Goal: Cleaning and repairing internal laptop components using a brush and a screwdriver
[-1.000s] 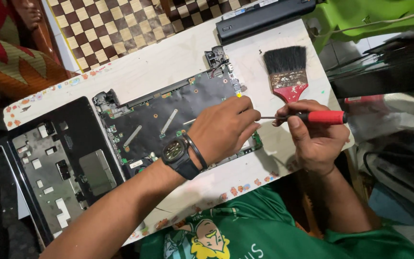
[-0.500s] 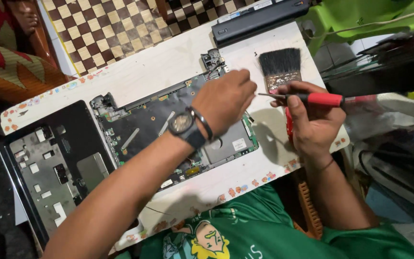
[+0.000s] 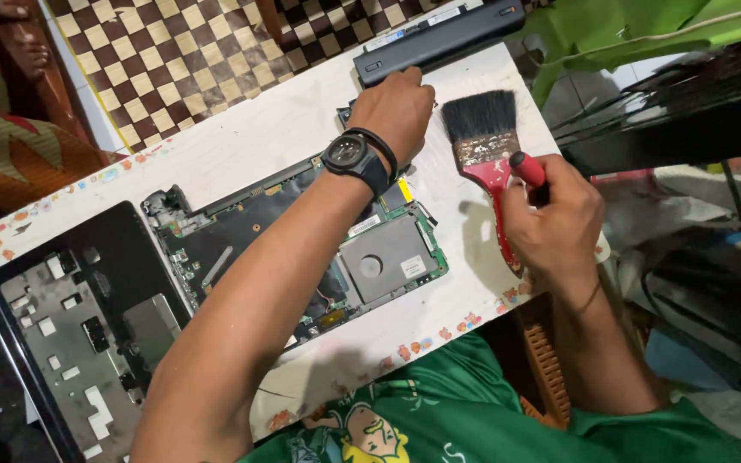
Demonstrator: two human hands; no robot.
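Green laptop circuit board with its dark cover sheet (image 3: 302,249), flat on the white tabletop with a flowery edge (image 3: 242,137), long way running from lower left up to upper right. Left hand (image 3: 398,107) at the board's far top corner, fingers curled down onto a small part there; cannot tell whether anything is pinched. Black wristwatch (image 3: 349,154) on that wrist, with the forearm lying right across the board. Right hand (image 3: 555,223) off to the right of the board, closed around a red-handled screwdriver (image 3: 527,170), only the round red end poking out. Just beside that hand, a flat paintbrush with black bristles and a red handle (image 3: 484,141), bristles pointing away. Long black battery bar (image 3: 439,34) at the far edge, just past the left hand's fingers. Black laptop shell with grey insides (image 3: 70,334) at the near left. Bare white top between board and brush; table edge close under the right hand.
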